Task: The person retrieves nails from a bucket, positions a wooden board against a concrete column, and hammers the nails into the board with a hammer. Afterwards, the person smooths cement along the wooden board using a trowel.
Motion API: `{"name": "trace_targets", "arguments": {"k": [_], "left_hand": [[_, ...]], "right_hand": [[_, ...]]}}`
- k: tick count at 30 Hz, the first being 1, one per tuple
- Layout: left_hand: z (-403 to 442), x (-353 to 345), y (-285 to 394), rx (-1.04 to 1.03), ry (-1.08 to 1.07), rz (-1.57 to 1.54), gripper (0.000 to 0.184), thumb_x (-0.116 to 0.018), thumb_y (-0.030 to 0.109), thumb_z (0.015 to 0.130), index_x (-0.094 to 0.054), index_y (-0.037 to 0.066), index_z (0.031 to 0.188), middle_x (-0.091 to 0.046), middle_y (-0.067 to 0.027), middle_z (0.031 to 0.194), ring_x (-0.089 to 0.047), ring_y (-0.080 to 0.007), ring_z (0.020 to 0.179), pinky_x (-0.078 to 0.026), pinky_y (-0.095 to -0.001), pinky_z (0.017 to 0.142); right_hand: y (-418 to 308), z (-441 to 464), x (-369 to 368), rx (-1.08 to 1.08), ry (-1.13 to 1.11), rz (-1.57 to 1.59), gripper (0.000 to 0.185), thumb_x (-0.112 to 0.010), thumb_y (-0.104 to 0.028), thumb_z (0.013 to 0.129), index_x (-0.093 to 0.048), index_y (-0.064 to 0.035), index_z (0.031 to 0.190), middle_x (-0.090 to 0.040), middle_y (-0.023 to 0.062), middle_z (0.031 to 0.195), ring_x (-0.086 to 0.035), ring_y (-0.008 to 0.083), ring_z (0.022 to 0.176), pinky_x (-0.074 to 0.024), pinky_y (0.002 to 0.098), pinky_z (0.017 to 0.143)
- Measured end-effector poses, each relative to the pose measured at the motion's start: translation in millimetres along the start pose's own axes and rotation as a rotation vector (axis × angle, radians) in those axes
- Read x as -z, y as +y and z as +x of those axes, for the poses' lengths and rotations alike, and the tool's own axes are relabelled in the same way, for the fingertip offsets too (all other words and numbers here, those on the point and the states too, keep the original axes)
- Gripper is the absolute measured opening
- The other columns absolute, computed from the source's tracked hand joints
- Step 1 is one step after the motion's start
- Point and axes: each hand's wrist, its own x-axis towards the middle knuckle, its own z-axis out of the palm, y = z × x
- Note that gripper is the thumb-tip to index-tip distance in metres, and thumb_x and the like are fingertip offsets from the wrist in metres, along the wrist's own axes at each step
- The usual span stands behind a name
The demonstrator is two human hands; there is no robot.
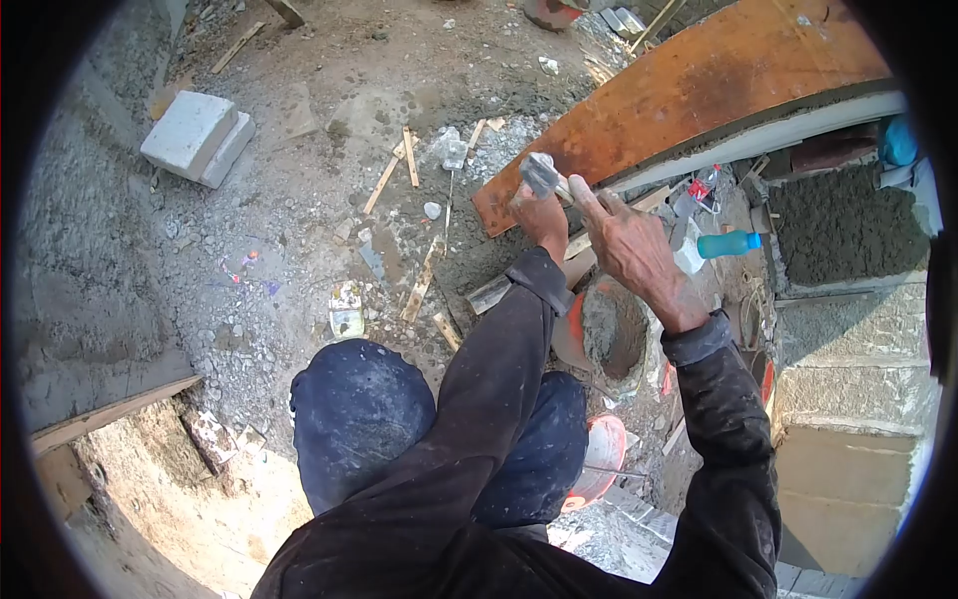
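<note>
My right hand is closed on a short tool with a pale handle and a grey head. Whether it is a trowel or a hammer I cannot make out. Just left of it, my left hand is closed beneath the grey head, and what it holds is hidden. Both hands are at the near end of a long orange-brown board, which has grey mortar along its lower edge. Below my right hand stands a bucket with grey mortar in it.
White blocks are stacked at the upper left. A teal bottle lies to the right, near a wall top with wet mortar. Wood strips and rubble litter the ground. An orange-rimmed bucket stands beside my knee.
</note>
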Motion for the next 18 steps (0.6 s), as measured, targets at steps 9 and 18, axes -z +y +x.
{"name": "trace_targets", "arguments": {"k": [9, 18], "left_hand": [[2, -6, -26, -0.069, 0.054, -0.203, 0.021, -0.060, 0.005, 0.103, -0.067, -0.007, 0.119, -0.072, -0.0093, 0.110, -0.069, -0.0180, 0.095, -0.058, -0.0325, 0.083], [-7, -8, -15, -0.144, 0.049, -0.231, 0.024, -0.062, 0.016, 0.104, -0.071, -0.006, 0.109, -0.072, -0.0065, 0.098, -0.068, -0.0177, 0.091, -0.055, -0.0359, 0.078]], "right_hand": [[-21, 8, -10, 0.113, 0.019, -0.142, 0.076, -0.060, -0.004, 0.090, -0.030, -0.0022, 0.159, -0.065, 0.0259, 0.110, -0.073, 0.0388, 0.080, -0.0590, 0.0476, 0.068], [-15, 11, -20, 0.130, 0.024, -0.135, 0.071, -0.058, -0.005, 0.092, -0.032, -0.0016, 0.158, -0.064, 0.0250, 0.113, -0.073, 0.0377, 0.085, -0.0591, 0.0472, 0.070]]}}
